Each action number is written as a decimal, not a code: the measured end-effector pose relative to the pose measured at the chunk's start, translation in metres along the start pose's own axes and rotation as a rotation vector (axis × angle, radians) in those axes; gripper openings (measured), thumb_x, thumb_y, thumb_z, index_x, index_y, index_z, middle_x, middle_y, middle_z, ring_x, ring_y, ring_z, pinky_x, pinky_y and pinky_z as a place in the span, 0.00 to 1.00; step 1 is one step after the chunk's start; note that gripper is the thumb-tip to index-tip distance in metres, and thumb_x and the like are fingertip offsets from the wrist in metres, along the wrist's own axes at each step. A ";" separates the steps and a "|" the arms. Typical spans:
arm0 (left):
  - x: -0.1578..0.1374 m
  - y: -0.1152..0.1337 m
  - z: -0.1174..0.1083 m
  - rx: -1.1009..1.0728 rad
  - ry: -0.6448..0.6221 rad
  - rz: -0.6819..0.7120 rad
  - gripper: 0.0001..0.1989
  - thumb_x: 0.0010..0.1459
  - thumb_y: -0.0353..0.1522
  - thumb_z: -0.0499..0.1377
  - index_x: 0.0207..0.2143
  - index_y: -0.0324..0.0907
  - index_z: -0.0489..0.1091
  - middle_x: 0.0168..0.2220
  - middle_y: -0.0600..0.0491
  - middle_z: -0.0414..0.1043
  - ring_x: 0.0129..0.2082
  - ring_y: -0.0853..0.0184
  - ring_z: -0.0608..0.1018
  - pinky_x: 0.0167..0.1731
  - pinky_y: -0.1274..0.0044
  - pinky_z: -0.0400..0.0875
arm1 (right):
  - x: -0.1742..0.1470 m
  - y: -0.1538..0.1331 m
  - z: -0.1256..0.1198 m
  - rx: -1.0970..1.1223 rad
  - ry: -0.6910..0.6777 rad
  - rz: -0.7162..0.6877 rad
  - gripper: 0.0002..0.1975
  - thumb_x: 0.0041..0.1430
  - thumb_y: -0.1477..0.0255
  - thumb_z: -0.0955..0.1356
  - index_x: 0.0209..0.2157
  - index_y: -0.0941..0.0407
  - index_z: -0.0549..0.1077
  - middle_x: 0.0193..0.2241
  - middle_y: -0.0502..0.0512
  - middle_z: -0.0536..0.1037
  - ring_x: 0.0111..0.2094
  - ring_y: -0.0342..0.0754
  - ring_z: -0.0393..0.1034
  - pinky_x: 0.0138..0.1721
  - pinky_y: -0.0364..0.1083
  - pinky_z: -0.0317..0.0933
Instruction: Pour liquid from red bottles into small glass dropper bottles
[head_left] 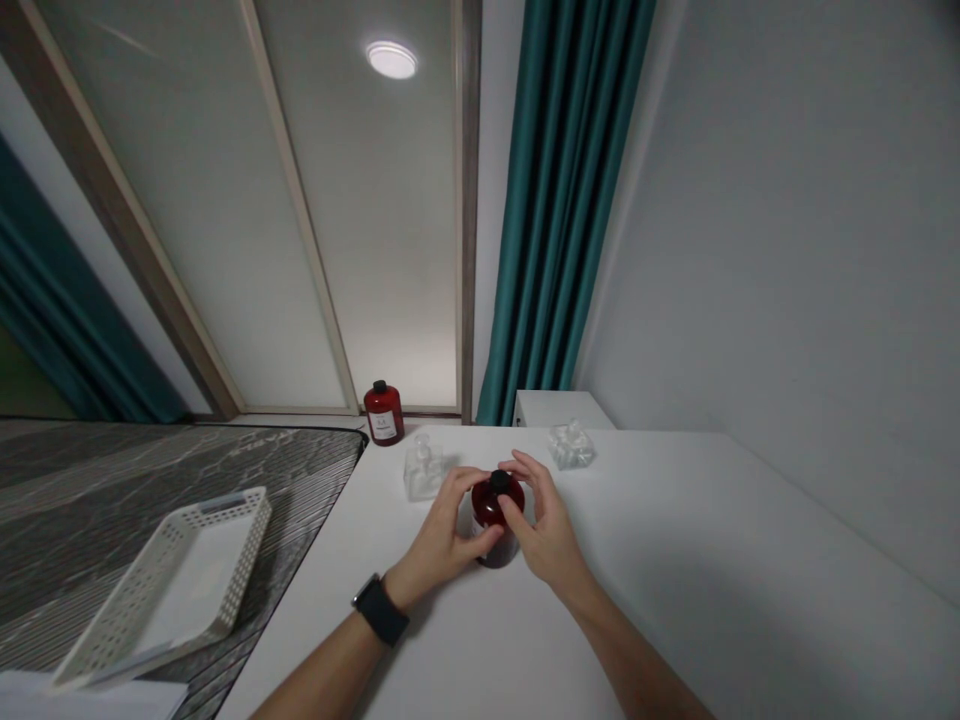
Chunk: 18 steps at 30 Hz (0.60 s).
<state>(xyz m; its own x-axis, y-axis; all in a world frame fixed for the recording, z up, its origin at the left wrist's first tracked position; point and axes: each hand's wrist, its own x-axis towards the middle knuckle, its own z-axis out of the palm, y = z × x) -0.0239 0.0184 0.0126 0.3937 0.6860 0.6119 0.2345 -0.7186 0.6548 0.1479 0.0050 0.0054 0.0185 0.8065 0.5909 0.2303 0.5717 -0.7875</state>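
A dark red bottle (491, 510) with a black cap (500, 480) stands on the white table between my two hands. My left hand (448, 530) is curved round its left side, thumb low on the front and fingers at the shoulder. From the right, my right hand (549, 525) grips the bottle's upper part, with its thumb on the shoulder below the cap and its fingers reaching behind. Part of the label is covered by the left thumb. Just beyond my left hand is a clear glass bottle (424, 475).
Another red bottle (384, 418) with a white label stands at the table's far left corner. A clear, faceted-looking object (571, 446) lies at the back right. To the left, a white perforated basket (251, 545) rests on a grey patterned surface (315, 465).
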 end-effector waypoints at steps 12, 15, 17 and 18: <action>-0.001 0.001 0.000 -0.004 0.002 -0.027 0.28 0.54 0.26 0.62 0.56 0.46 0.60 0.52 0.46 0.65 0.53 0.56 0.69 0.55 0.60 0.66 | 0.000 -0.002 -0.001 -0.055 0.005 -0.039 0.24 0.62 0.74 0.66 0.59 0.48 0.63 0.49 0.56 0.74 0.51 0.51 0.70 0.58 0.56 0.62; -0.001 0.001 0.000 -0.005 0.005 -0.017 0.28 0.53 0.26 0.63 0.56 0.46 0.60 0.52 0.46 0.65 0.53 0.56 0.69 0.55 0.60 0.66 | -0.001 -0.004 -0.001 -0.061 0.005 -0.043 0.24 0.62 0.74 0.66 0.60 0.48 0.62 0.48 0.56 0.74 0.52 0.52 0.70 0.58 0.56 0.62; 0.000 0.001 0.000 -0.007 0.008 -0.005 0.28 0.53 0.26 0.63 0.56 0.46 0.60 0.52 0.46 0.65 0.53 0.56 0.70 0.54 0.61 0.66 | -0.001 -0.005 -0.001 -0.077 0.037 -0.070 0.24 0.61 0.74 0.66 0.58 0.48 0.64 0.44 0.55 0.73 0.50 0.51 0.70 0.58 0.55 0.63; 0.000 0.001 0.000 -0.008 0.009 -0.004 0.28 0.53 0.26 0.63 0.56 0.46 0.60 0.52 0.47 0.65 0.52 0.56 0.70 0.54 0.61 0.67 | 0.000 -0.005 -0.001 -0.087 0.051 -0.083 0.23 0.61 0.75 0.66 0.58 0.48 0.65 0.43 0.55 0.73 0.49 0.51 0.70 0.57 0.55 0.63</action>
<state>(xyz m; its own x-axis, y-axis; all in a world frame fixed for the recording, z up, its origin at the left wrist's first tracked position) -0.0236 0.0174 0.0134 0.3848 0.6899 0.6132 0.2286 -0.7149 0.6608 0.1473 0.0016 0.0094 0.0446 0.7468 0.6636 0.3168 0.6194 -0.7184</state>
